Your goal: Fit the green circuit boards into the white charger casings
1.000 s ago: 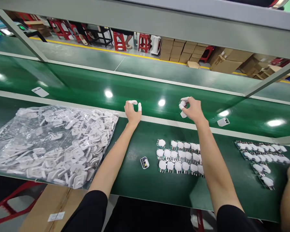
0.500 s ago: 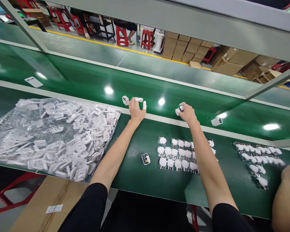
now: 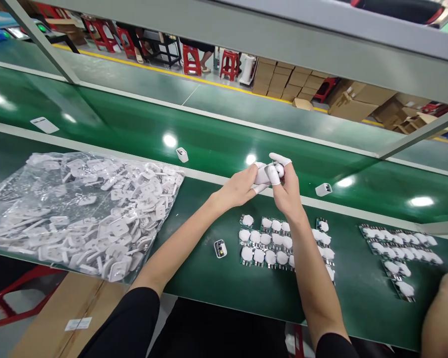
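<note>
My left hand [image 3: 241, 185] and my right hand [image 3: 288, 191] meet over the belt's near edge, with white covers on several fingertips. Closed around a white plastic housing [image 3: 262, 176], my left hand holds it facing the right. Between the covered fingers of my right hand is a small circuit board [image 3: 280, 170] with a round white pad, at the housing's end; fingers partly hide both. Below my hands, rows of circuit boards with white pads [image 3: 270, 257] lie on the green bench. Left of them sits an open white housing [image 3: 220, 248] with parts inside.
A clear plastic bag [image 3: 85, 214] of white plastic pieces covers the bench's left. On the green belt [image 3: 209, 149] stand white housings [image 3: 182, 154] [image 3: 323, 189] and a flat white piece [image 3: 44, 125]. More circuit boards [image 3: 399, 246] lie right, near another person's arm [image 3: 444, 318].
My left hand has moved right, away from a housing on the belt, and joined my right hand at the held parts. The pieces on the belt have shifted left.
</note>
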The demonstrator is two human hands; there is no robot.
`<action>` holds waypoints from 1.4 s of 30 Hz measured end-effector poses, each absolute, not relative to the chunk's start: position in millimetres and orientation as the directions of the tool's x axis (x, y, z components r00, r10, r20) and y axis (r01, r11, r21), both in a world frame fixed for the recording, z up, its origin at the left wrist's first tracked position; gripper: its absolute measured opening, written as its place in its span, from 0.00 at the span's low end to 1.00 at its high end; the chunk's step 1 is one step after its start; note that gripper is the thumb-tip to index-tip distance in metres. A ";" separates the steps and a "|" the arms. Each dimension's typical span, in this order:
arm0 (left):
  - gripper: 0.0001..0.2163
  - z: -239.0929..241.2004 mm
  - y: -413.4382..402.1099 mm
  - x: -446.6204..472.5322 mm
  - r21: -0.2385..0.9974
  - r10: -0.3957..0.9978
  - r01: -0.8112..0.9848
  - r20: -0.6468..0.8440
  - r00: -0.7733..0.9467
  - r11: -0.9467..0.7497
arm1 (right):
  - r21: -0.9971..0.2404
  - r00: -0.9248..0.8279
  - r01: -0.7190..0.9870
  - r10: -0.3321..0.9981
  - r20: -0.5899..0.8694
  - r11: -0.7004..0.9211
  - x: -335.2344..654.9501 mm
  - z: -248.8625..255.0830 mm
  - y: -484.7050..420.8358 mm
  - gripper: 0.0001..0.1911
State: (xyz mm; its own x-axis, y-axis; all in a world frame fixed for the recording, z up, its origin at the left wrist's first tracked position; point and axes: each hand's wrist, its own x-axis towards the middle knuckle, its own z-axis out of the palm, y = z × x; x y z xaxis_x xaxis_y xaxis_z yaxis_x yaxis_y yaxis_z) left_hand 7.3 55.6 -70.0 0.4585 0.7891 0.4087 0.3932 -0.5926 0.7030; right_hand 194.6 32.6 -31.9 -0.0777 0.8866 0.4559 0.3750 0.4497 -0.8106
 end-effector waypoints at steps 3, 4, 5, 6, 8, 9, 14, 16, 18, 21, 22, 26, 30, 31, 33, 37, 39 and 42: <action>0.18 -57.1 49.7 2.8 0.759 0.796 0.303 0.437 0.418 -0.576 | -0.912 0.030 0.107 0.916 0.400 0.395 202.2 -15.1 27.7 0.20; 0.19 -53.3 47.1 2.3 0.774 0.787 0.246 0.464 0.407 -0.584 | -0.936 0.037 -0.007 0.936 0.350 0.351 205.3 -8.9 25.5 0.20; 0.19 -49.8 44.3 2.2 0.780 0.768 0.178 0.501 0.399 -0.601 | -0.949 0.024 -0.116 0.956 0.293 0.294 208.2 -2.7 22.8 0.21; 0.19 -46.7 41.6 2.3 0.777 0.744 0.109 0.539 0.394 -0.620 | -0.951 -0.006 -0.208 0.972 0.236 0.230 210.6 3.3 19.5 0.21; 0.18 -41.4 36.5 3.0 0.751 0.690 -0.004 0.609 0.390 -0.660 | -0.941 -0.068 -0.309 0.983 0.168 0.139 213.9 13.2 11.5 0.21; 0.17 -39.2 34.5 3.3 0.730 0.660 -0.048 0.642 0.391 -0.681 | -0.940 -0.086 -0.318 0.983 0.161 0.126 214.7 16.7 7.0 0.21; 0.19 -33.9 29.5 4.5 0.648 0.535 -0.211 0.738 0.411 -0.732 | -0.952 -0.141 -0.156 0.948 0.287 0.265 217.5 21.7 -13.0 0.17; 0.24 -34.4 27.9 5.3 0.700 0.573 -0.230 0.696 0.433 -0.676 | -0.948 -0.175 -0.109 0.933 0.313 0.298 219.6 20.7 -16.9 0.18; 0.26 -34.9 25.6 6.3 0.762 0.639 -0.211 0.634 0.435 -0.612 | -0.945 -0.196 -0.107 0.925 0.325 0.309 221.4 19.6 -17.9 0.18; 0.20 -33.2 21.5 8.3 0.819 0.720 -0.134 0.558 0.412 -0.558 | -0.924 -0.181 -0.055 0.906 0.383 0.380 222.1 19.2 -16.7 0.17; 0.17 -31.9 20.1 9.2 0.827 0.738 -0.112 0.545 0.397 -0.551 | -0.906 -0.165 -0.020 0.892 0.420 0.423 221.7 19.3 -16.3 0.17; 0.19 -29.0 15.7 15.0 0.833 0.767 -0.157 0.551 0.330 -0.531 | -0.795 -0.069 0.081 0.799 0.597 0.601 218.9 20.0 -16.3 0.22; 0.23 -36.2 13.3 21.8 0.820 0.762 -0.230 0.572 0.304 -0.524 | -0.696 -0.032 0.097 0.702 0.712 0.711 216.4 23.2 -18.0 0.25; 0.24 -38.5 12.9 22.8 0.808 0.755 -0.217 0.589 0.288 -0.548 | -0.688 -0.036 0.090 0.692 0.721 0.720 216.0 24.3 -18.9 0.25; 0.23 -41.6 11.9 23.5 0.770 0.725 -0.172 0.637 0.262 -0.614 | -0.695 -0.046 0.077 0.698 0.714 0.715 215.6 25.9 -21.7 0.26; 0.27 -40.6 11.9 19.4 0.657 0.615 -0.091 0.739 0.273 -0.749 | -0.733 -0.040 0.032 0.734 0.678 0.680 215.1 25.5 -28.7 0.25; 0.26 -39.2 13.8 17.0 0.592 0.553 -0.068 0.783 0.287 -0.803 | -0.737 -0.073 -0.020 0.734 0.675 0.676 213.8 25.0 -31.5 0.25; 0.26 -39.8 17.8 15.9 0.520 0.473 -0.084 0.823 0.315 -0.850 | -0.725 -0.148 -0.072 0.712 0.686 0.685 210.2 24.1 -33.6 0.25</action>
